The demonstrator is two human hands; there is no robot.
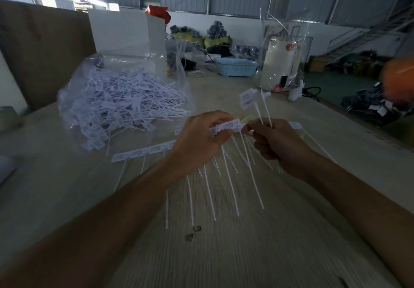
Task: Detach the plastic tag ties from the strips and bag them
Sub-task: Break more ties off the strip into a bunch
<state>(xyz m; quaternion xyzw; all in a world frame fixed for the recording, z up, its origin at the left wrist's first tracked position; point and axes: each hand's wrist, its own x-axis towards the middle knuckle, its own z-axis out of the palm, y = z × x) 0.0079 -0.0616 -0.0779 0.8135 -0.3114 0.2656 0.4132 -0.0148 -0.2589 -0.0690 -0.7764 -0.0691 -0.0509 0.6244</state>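
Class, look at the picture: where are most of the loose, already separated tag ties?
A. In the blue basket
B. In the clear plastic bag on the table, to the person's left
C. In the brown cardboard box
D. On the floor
B: the white tag ties lie heaped inside the clear plastic bag on the table.

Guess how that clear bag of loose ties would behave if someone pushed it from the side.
The clear bag looks thin and crinkled, so it would probably buckle rather than slide as one piece. The loose ties lie in a tangled heap and poke out of its open mouth, so some would likely spill onto the table. It probably weighs little.
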